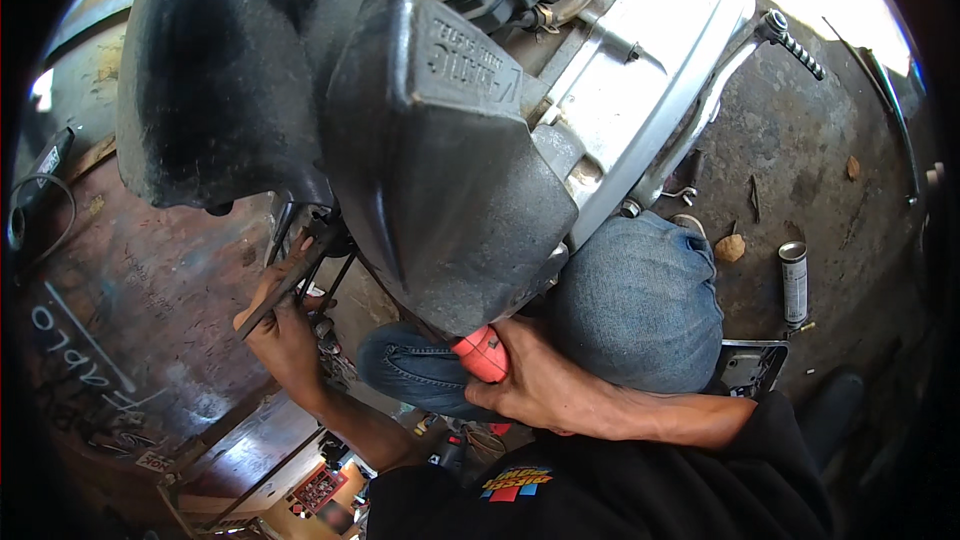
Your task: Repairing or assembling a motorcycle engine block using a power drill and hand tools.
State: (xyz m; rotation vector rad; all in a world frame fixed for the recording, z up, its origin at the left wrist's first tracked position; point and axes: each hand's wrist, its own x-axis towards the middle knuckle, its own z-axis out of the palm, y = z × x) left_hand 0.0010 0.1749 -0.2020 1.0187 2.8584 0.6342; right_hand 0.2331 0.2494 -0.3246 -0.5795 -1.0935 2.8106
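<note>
A scooter's underside fills the upper middle: a black mudguard [210,70], a black plastic cover [450,200] and a silver engine casing [650,50]. My left hand [275,315] is at the linkage below the mudguard, closed on a dark flat bar [268,308] that crosses its fingers. My right hand [525,380] grips a red handle [483,355] just under the cover's lower edge; whatever the handle connects to is hidden behind the cover.
My bent knee [630,310] is beside the casing. A spray can [793,275] and a metal tray [750,365] are on the floor at right, with a cable [890,110] farther out. A scrawled board [130,340] and a cluttered shelf [310,490] lie at left.
</note>
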